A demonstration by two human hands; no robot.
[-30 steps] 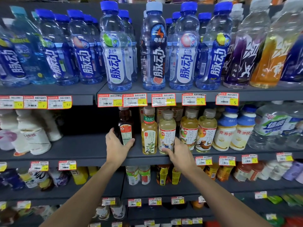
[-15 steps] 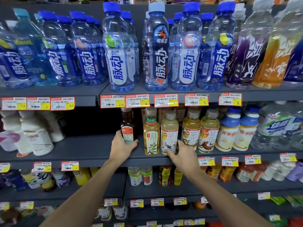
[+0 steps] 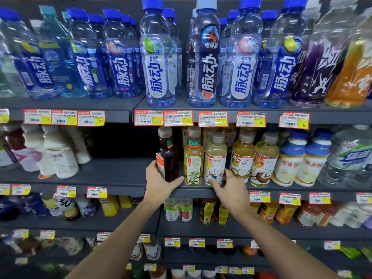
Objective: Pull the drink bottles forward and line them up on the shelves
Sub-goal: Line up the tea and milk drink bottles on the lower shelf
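Observation:
On the middle shelf (image 3: 112, 174) a dark brown tea bottle (image 3: 167, 153) stands at the left end of a row. My left hand (image 3: 161, 183) grips its base, thumb and fingers curled round it. Beside it stand a yellow tea bottle (image 3: 193, 160) with a green neck band and a pale tea bottle (image 3: 215, 160). My right hand (image 3: 231, 187) holds the pale bottle's base with its fingertips. Two more pale tea bottles (image 3: 242, 158) follow to the right.
Blue-capped water bottles (image 3: 159, 55) fill the shelf above. White bottles (image 3: 64, 154) stand at the left of the middle shelf, with a bare gap up to the dark bottle. Cream bottles with blue caps (image 3: 289, 158) and a large water jug (image 3: 354, 158) stand at the right. Lower shelves hold small drinks.
The dark bottle has come forward with my left hand, closer to the yellow one and the shelf's front edge. My right hand stays at the pale bottle's base.

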